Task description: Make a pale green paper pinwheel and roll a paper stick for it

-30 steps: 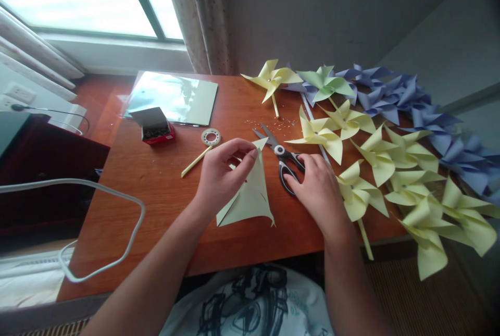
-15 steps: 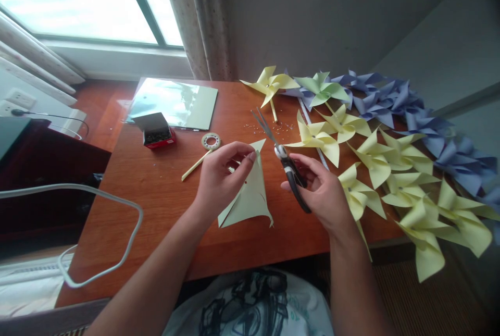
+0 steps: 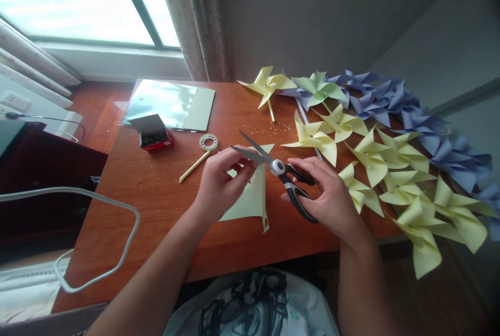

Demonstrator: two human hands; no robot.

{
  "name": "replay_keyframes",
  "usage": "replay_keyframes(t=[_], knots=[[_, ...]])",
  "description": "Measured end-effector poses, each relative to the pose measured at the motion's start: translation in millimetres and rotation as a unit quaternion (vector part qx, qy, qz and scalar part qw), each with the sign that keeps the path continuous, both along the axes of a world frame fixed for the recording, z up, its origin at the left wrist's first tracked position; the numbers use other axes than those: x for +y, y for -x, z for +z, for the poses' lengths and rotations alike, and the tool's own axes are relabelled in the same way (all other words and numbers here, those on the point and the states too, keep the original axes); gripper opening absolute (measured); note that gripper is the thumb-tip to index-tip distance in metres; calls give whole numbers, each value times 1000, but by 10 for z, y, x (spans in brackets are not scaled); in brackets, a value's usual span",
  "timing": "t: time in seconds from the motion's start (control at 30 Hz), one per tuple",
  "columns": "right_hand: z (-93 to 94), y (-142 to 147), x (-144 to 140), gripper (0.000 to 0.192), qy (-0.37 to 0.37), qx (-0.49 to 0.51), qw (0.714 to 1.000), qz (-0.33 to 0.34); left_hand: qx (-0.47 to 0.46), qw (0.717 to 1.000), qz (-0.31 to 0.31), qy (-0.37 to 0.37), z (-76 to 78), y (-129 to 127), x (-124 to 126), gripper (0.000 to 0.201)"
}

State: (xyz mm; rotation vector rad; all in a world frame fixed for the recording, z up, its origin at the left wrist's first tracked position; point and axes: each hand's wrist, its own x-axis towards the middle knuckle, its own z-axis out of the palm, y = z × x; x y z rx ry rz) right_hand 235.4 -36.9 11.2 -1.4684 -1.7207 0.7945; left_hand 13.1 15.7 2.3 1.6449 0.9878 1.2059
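Note:
My left hand (image 3: 224, 174) pinches a pale yellow-green sheet of paper (image 3: 247, 201) near its upper part; the sheet hangs below the fingers, with a thin curled strip at its lower right corner. In my right hand (image 3: 322, 185) are scissors (image 3: 278, 168) with black and white handles. Their blades are spread and point left, crossing in front of the left fingertips and the paper's top. Whether the blades touch the paper I cannot tell. Left of my left hand lie a roll of tape (image 3: 208, 142) and a rolled yellow paper stick (image 3: 194, 166).
Yellow pinwheels (image 3: 371, 161) and purple ones (image 3: 406, 112) cover the table's right side, with a green pinwheel (image 3: 319, 89) behind. A red box (image 3: 157, 140) and a glossy packet of paper (image 3: 172, 104) stand at the back left. A white cable (image 3: 133, 242) loops over the left edge.
The scissors have swung left and their blades have spread, now reaching the left fingertips. The paper has turned slightly in my left hand.

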Motion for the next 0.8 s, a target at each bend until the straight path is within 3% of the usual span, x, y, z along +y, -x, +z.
replay_keyframes(t=[0.8], knots=[[73, -79, -49, 57, -32, -56, 998, 16, -1, 1000, -24, 0, 0, -10, 1, 9]])
